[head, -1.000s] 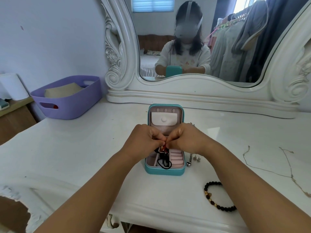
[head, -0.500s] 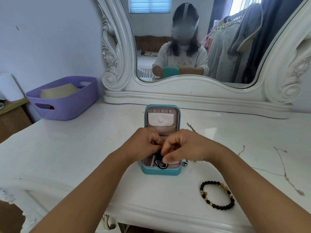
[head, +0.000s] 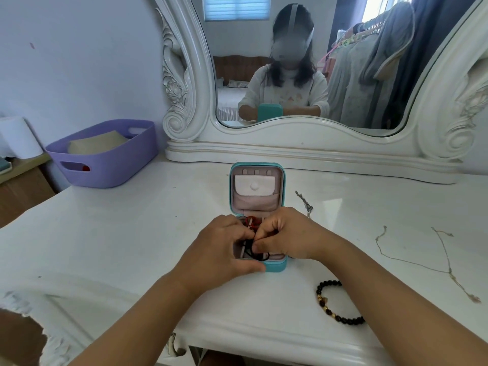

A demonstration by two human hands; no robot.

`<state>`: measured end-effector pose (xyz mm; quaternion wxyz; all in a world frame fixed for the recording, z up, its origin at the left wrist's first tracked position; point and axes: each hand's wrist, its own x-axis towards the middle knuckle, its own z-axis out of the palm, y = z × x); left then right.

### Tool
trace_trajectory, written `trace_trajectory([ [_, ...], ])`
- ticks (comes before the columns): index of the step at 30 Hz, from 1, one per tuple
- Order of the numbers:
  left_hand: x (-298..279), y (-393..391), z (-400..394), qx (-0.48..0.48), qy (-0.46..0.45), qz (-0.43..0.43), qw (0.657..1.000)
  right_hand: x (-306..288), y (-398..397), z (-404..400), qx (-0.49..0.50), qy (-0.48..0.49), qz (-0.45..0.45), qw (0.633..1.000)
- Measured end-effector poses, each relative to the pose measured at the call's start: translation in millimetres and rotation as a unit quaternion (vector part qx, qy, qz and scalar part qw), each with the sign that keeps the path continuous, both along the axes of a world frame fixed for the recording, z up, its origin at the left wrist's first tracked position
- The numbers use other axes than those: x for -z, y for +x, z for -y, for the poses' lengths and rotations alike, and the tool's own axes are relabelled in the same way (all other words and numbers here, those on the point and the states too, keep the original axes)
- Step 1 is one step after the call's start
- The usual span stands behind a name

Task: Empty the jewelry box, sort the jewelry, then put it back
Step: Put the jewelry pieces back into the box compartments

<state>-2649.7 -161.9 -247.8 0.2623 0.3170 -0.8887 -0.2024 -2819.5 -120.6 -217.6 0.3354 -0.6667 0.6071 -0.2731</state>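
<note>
Change: Both hands have sunk lower into the jewelry box [head: 274, 268] since the earlier frames, and the black cord that hung in a loop over the front edge now lies mostly inside the tray.
Head view, box: the teal box stands open on the white tabletop [head: 132, 233], its lid upright toward the mirror [head: 303, 62], showing a pink pocket with a snap flap.
Left hand: the left hand [head: 221, 249] grips the box's left side, thumb along the front wall, probably to steady it; its fingertips meet the other hand at the cord.
Right hand: the right hand [head: 287, 236] has its grip pinched on the black cord [head: 260, 256], thumb and forefinger closed over the tray.
Inside the box: a red piece [head: 249, 221] shows at the back of the tray, just behind the fingers; what it is cannot be told.
Already out: a black bead bracelet [head: 335, 303] with gold beads lies near the front edge to the right; a silver chain [head: 303, 200] lies just right of the lid; a thin gold chain [head: 446, 254] is spread well apart on the far right, likely kept separate for sorting.
Stage: judging by this, the box seems partly emptied, and the cord is the piece in hand.
Elsewhere: a purple basket [head: 105, 175] sits at the back left.
</note>
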Motion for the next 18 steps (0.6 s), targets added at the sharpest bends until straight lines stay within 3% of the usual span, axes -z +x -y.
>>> trace_trajectory([
  [4,-4.4,-5.8,1.3,-0.014,0.009,-0.030,0.999,-8.0,-15.6,-7.3,0.016,-0.005,0.044,0.999],
  [14,-13.6,-11.3,5.4,0.091,0.015,0.122,0.988,-16.0,-67.1,-46.8,0.125,-0.022,0.014,0.992],
  [18,-9.1,-10.0,2.8,0.067,0.012,0.110,0.992,-9.8,-73.4,-69.4,0.135,-0.007,-0.009,0.991],
])
